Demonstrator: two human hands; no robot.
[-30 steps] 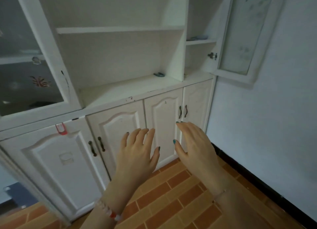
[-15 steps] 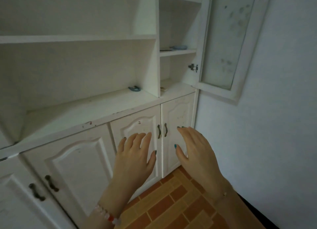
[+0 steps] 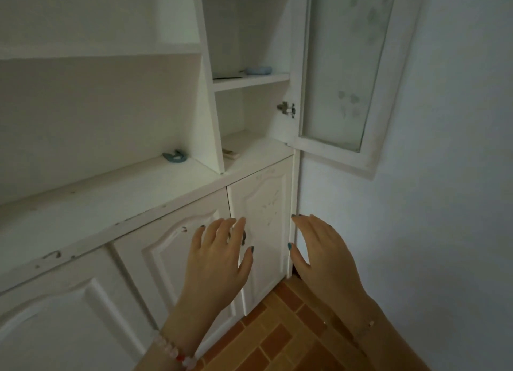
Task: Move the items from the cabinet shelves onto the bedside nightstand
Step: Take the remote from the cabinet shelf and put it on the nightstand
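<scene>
both hands empty
left hand (image 3: 216, 259) and right hand (image 3: 324, 254) spread wide; blue clip (image 3: 175, 157) above-left of them (hasty pinch could flick it off)

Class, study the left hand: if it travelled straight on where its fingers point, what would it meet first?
Probably the lower cabinet door, near its dark handle, right ahead of the left hand. Depth is unclear, so the gap cannot be judged.

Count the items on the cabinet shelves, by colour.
Blue: 2, ring-shaped piece on the wide shelf, pale item on the upper right shelf
Tan: 1, small flat piece in the lower right compartment
Dark: 1, thin flat thing on the upper right shelf
Total: 4
</scene>
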